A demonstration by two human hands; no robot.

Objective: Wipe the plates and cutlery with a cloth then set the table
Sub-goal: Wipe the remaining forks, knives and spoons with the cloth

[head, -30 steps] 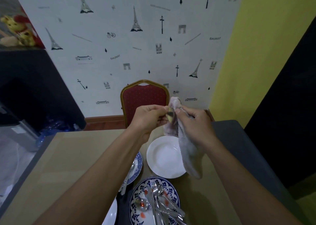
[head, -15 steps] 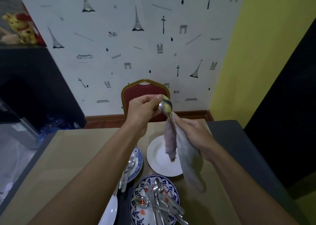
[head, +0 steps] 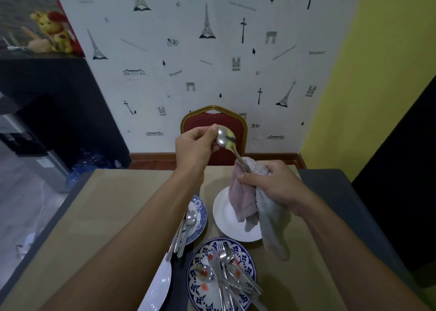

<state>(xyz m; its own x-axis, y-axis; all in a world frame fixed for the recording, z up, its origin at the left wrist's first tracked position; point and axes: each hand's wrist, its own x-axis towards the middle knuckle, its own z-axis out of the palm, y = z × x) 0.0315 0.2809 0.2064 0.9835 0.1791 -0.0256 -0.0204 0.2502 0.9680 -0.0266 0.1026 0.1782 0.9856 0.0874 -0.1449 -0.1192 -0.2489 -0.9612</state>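
Two bare hands are raised above the far half of the tan table (head: 106, 216), both forearms reaching forward from its near edge. The left hand (head: 195, 147) is the higher one. Its thumb and curled fingers pinch the bowl of a shiny metal spoon (head: 226, 138), whose handle slants down to the right. The right hand (head: 271, 185), lower and just to the right, is closed round a pale pink-grey cloth (head: 247, 202) that wraps the spoon's handle, with the fingers folded over the fabric. The cloth's loose ends hang over a plain white round plate (head: 224, 218) lying right of the table's middle.

Left of that plate sits a small blue-patterned plate (head: 202, 212) carrying a few pieces of cutlery, partly hidden by the left forearm. At the near edge, a large blue-and-white floral plate (head: 243, 254) holds a heap of steel cutlery (head: 226, 270). A second white plate (head: 160, 287) lies just beside it on the left. A red padded chair with a gold frame (head: 207, 119) stands at the table's far edge.
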